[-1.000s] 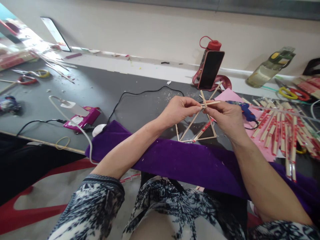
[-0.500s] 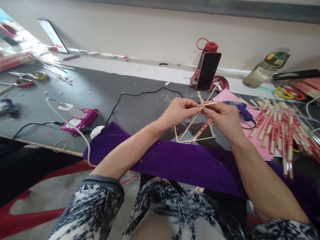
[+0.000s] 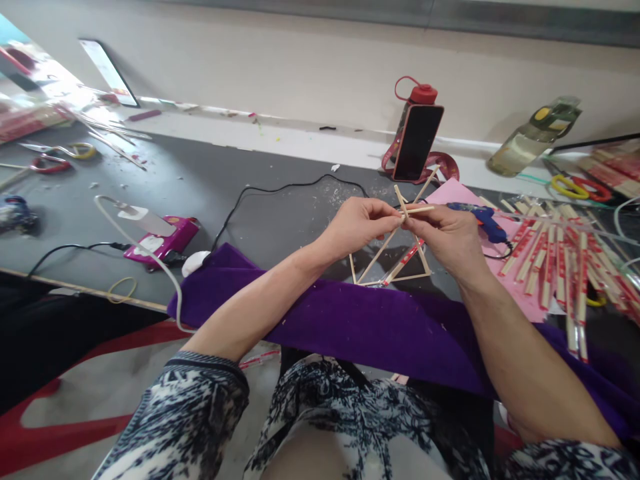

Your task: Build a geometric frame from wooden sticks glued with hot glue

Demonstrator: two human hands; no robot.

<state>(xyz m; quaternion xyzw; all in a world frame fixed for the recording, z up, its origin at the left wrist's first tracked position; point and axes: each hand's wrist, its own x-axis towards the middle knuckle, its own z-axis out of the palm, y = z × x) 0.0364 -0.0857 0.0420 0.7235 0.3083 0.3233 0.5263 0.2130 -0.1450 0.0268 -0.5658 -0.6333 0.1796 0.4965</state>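
Note:
A frame of thin wooden chopsticks [image 3: 381, 252] stands on the grey table, its sticks crossing near the top. My left hand [image 3: 361, 223] pinches the crossing from the left, thumb and forefinger pressed together. From the right, my right hand [image 3: 447, 233] closes on the same joint, with a short stick lying across it. The fingers hide the joint itself. One chopstick in a red-printed wrapper [image 3: 404, 261] lies at the base of the frame. A blue glue gun [image 3: 484, 221] rests just right of my right hand.
Wrapped chopsticks [image 3: 560, 250] are heaped on pink paper [image 3: 523, 297] at right. A phone [image 3: 419, 143] leans on a red-capped bottle [image 3: 424, 93]; a green bottle [image 3: 535, 137] tilts nearby. A purple cloth [image 3: 350, 327] covers the front edge. At left are a magenta power strip [image 3: 163, 243] and scissors [image 3: 53, 160].
Almost nothing differs. Both hands keep their pinch at the crossing, and the view has shifted very slightly.

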